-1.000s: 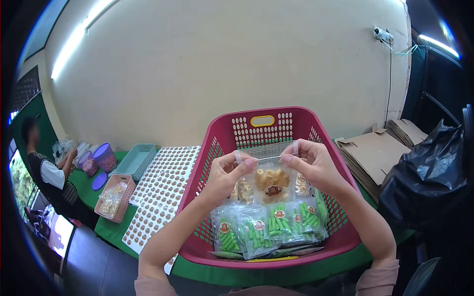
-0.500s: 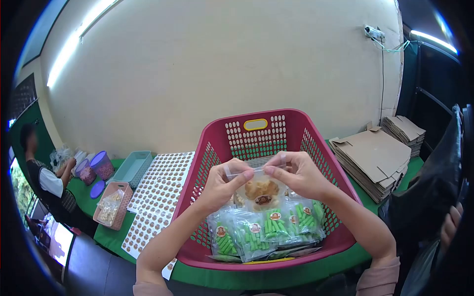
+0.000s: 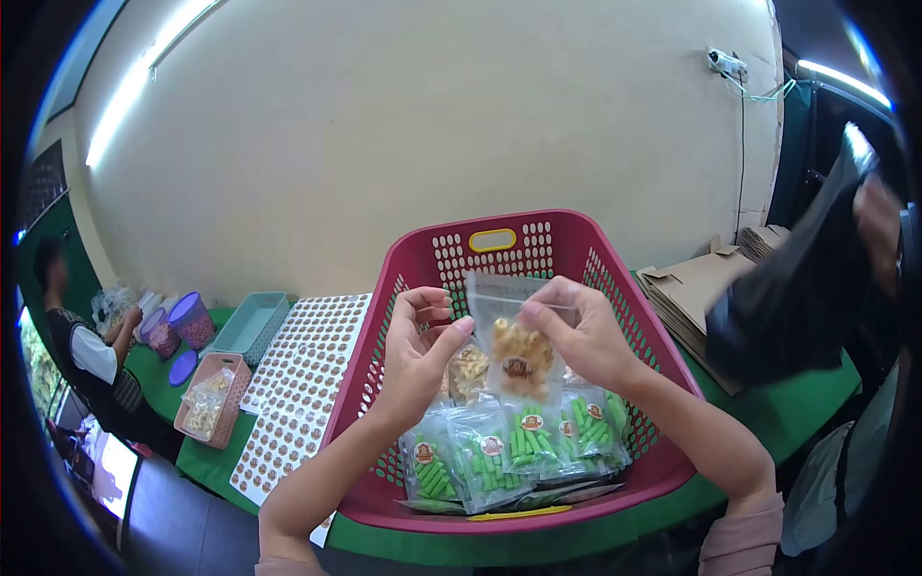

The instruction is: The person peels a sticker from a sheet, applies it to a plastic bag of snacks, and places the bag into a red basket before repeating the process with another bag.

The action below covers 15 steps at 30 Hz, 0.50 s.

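My right hand [image 3: 584, 331] pinches the upper right part of a clear zip bag of yellowish snacks [image 3: 521, 360], which has a brown label. The bag hangs upright over a large maroon laundry-style basket [image 3: 394, 252]. Just left of the bag, my left hand [image 3: 421, 350] has its fingers curved and apart, with nothing in it. Below, clear bags of green stick snacks [image 3: 490, 459] with round labels lie in the basket's front. Behind them sits another bag of yellowish snacks [image 3: 469, 372], partly hidden by my hands.
Left of the basket lie label sticker sheets [image 3: 288, 403], a pink basket [image 3: 230, 384], a teal basket [image 3: 252, 324] and purple-lidded tubs [image 3: 194, 322]. A person [image 3: 82, 336] stands far left. At right, another person's hand [image 3: 876, 226] holds a black bag [image 3: 788, 298] before flattened cardboard boxes [image 3: 696, 278].
My left hand has let go of the bag's top edge and moved left. My right hand now holds the bag alone, tilted. At right, the black bag has swung up over the cardboard.
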Tool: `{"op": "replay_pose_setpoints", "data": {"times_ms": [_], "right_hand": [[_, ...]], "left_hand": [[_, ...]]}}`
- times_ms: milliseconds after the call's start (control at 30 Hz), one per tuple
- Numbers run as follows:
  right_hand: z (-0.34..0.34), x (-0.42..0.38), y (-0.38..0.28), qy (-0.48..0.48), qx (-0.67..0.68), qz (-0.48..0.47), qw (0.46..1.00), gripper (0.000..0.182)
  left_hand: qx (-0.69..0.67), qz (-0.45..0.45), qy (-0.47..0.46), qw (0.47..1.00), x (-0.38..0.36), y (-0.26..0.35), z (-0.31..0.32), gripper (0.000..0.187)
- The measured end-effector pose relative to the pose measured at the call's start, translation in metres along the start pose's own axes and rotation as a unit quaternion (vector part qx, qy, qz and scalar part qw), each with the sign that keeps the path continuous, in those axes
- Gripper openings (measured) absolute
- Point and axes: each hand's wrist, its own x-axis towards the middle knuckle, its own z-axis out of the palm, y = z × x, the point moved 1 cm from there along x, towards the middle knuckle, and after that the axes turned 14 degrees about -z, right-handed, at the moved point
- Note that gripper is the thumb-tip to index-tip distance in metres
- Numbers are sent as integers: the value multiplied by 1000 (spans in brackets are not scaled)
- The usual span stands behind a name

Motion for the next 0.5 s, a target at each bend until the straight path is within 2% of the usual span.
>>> {"op": "replay_pose_setpoints", "data": {"times_ms": [67, 133, 200, 267, 300, 367, 433, 500], "right_hand": [[2, 1, 5, 8, -3, -5, 1000, 16], [5, 0, 8, 33, 8, -22, 999, 17], [7, -4, 4, 8, 28, 2, 1000, 21], [12, -7, -6, -73, 88, 18, 993, 29], [12, -8, -10, -127, 95, 10, 987, 42], [14, -8, -12, -139, 88, 3, 986, 46], [14, -7, -20, -179, 69, 7, 981, 53], [12, -7, -21, -197, 52, -10, 979, 53]], "left_hand": [[-11, 4, -12, 1000, 1, -3, -2, 43], [44, -7, -114, 992, 1, -3, 4, 53], [109, -33, -148, 982, -3, -7, 8, 70], [104, -9, -162, 981, -7, -8, 11, 74], [106, -8, -161, 981, -8, -7, 11, 74], [0, -41, -168, 985, -8, -5, 11, 77], [-3, -34, -156, 987, -5, -5, 10, 79], [-7, -28, -144, 989, -3, -7, 9, 80]]}}
